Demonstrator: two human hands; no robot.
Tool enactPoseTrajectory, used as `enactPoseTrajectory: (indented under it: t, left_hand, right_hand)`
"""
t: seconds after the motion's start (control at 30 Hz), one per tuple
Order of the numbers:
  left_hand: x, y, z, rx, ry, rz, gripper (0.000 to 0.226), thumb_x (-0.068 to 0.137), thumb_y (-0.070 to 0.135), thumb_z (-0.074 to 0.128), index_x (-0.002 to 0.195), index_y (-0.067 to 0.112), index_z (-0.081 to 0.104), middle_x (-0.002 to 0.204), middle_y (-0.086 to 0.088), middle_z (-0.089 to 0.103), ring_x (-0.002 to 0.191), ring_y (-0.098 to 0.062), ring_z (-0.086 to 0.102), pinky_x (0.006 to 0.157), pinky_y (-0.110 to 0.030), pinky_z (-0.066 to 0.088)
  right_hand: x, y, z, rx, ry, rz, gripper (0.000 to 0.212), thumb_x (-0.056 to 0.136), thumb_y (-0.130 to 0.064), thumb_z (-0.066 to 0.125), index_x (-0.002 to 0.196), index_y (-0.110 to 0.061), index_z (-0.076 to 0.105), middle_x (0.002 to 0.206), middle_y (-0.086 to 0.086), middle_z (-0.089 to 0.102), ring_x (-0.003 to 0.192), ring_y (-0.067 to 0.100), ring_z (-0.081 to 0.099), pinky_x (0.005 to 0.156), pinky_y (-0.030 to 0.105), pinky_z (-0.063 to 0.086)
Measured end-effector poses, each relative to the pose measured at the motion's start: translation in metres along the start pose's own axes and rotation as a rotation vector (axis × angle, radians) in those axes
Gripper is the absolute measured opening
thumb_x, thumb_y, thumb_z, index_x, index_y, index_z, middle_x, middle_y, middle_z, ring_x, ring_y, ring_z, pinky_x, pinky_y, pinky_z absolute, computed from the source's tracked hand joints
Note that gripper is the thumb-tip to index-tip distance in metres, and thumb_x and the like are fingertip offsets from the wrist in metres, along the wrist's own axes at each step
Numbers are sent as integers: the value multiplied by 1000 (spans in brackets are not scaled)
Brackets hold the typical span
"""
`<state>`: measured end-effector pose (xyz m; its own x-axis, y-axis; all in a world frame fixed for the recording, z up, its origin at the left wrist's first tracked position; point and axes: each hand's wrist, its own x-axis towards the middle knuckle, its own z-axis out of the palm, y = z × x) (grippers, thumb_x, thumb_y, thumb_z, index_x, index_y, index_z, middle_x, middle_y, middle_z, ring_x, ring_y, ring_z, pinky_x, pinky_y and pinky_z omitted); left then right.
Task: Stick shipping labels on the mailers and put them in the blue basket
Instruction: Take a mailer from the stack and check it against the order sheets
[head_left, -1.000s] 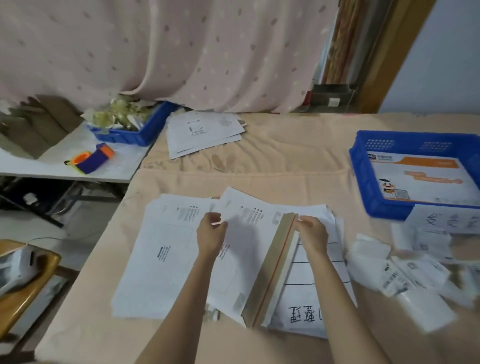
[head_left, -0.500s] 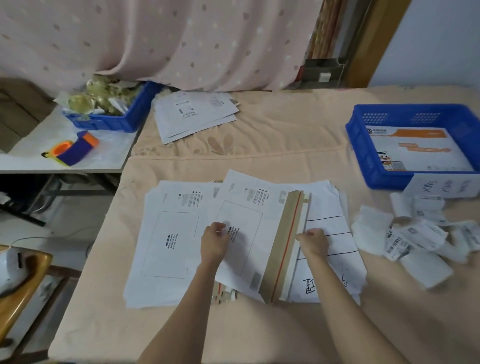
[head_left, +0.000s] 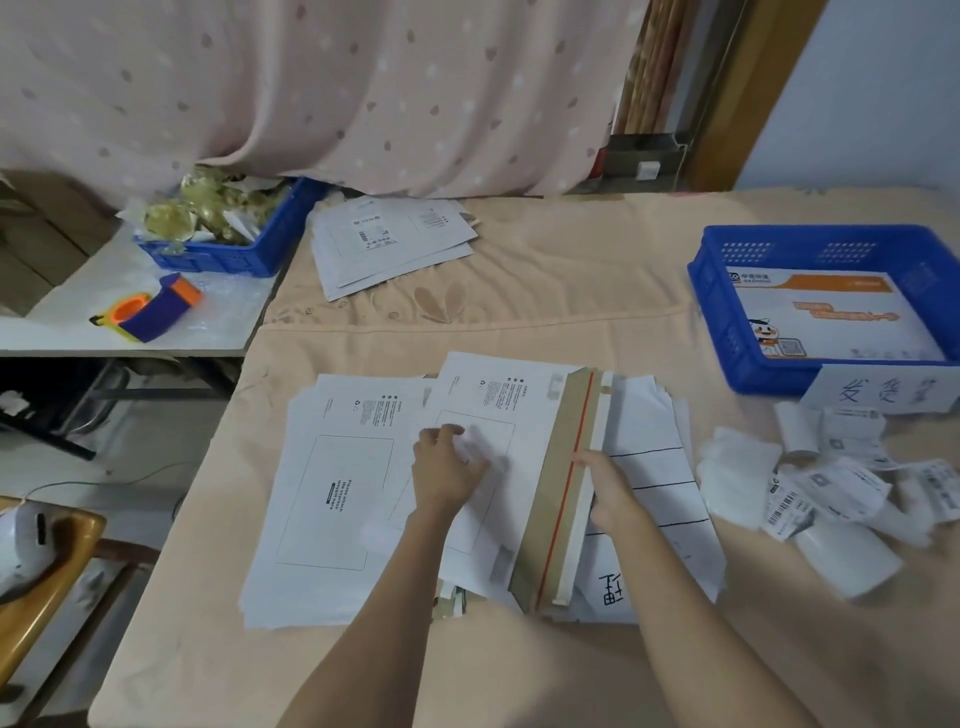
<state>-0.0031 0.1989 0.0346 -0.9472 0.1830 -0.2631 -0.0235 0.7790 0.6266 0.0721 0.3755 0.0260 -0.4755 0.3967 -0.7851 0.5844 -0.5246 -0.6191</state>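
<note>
The left hand (head_left: 451, 470) lies on the white mailer (head_left: 498, 415) in the middle of the table (head_left: 571, 312), its fingers bent over the paper; whether they pinch something I cannot tell. The right hand (head_left: 608, 486) holds the edge of the mailer's brown flap (head_left: 558, 499). Loose labels (head_left: 821, 488) lie to the right. The blue basket (head_left: 727, 332) stands far right with one mailer inside.

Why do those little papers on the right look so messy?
The labels lie in a loose, curled heap on the table's right side, some overlapping and tilted, not stacked. The mailers in the middle are fanned out unevenly too. Nothing looks torn or spilled.
</note>
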Motion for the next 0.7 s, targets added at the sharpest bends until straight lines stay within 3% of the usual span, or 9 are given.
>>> enactPoseTrajectory:
  t: [0.07, 0.17, 0.3, 0.4, 0.5, 0.6, 0.7]
  left_hand:
    - [-2, 15, 2, -45, -12, 45, 73, 75, 37, 76, 137, 18, 43, 145, -7, 32, 131, -25, 33, 102, -35, 35]
    - [-2, 30, 8, 35, -128, 34, 106, 65, 57, 79, 149, 28, 21, 157, -6, 9, 145, -25, 11, 117, -42, 16]
    - [0, 34, 19, 129, -243, 18, 117, 65, 54, 77, 152, 34, 1, 160, -4, -12, 147, -25, -15, 118, -52, -1]
    - [1, 34, 23, 149, -221, 36, 114, 64, 51, 77, 151, 34, 5, 160, -3, -6, 147, -26, -7, 117, -55, 5]
    - [0, 32, 22, 82, -155, 68, 105, 63, 49, 80, 148, 34, 19, 157, -2, 8, 146, -25, 10, 115, -50, 16]
    - [-3, 32, 20, 53, -95, 139, 88, 65, 43, 74, 141, 30, 33, 155, -1, 18, 143, -22, 19, 114, -48, 21]
    - [-10, 41, 25, 6, -1, 294, 67, 74, 16, 60, 138, 16, 41, 154, -4, 27, 142, -24, 24, 115, -46, 24]
  right_hand:
    - [2, -3, 3, -2, -27, -29, 32, 92, -15, 56, 123, -8, 56, 134, 6, 52, 124, 26, 47, 104, 38, 39]
    - [2, -12, 8, -48, -26, -86, 39, 94, -11, 54, 132, -3, 49, 139, 7, 47, 133, 25, 39, 104, 35, 31]
    - [5, -19, 16, -79, -60, -126, 44, 95, -10, 53, 137, -2, 44, 146, 9, 41, 138, 25, 32, 107, 33, 26]
    - [5, -21, 20, -92, -100, -159, 43, 94, -7, 54, 136, -3, 44, 132, 6, 50, 128, 23, 41, 95, 28, 30]
    - [4, -23, 21, -95, -104, -198, 37, 93, -5, 54, 130, -6, 50, 121, 4, 56, 109, 20, 49, 91, 28, 37]
    - [6, -24, 23, -77, -118, -213, 25, 92, -3, 54, 116, -10, 56, 114, 5, 62, 102, 21, 56, 82, 29, 47]
    - [5, -24, 31, -100, -139, -236, 27, 90, 1, 53, 114, -7, 61, 106, 5, 67, 96, 22, 62, 70, 26, 50]
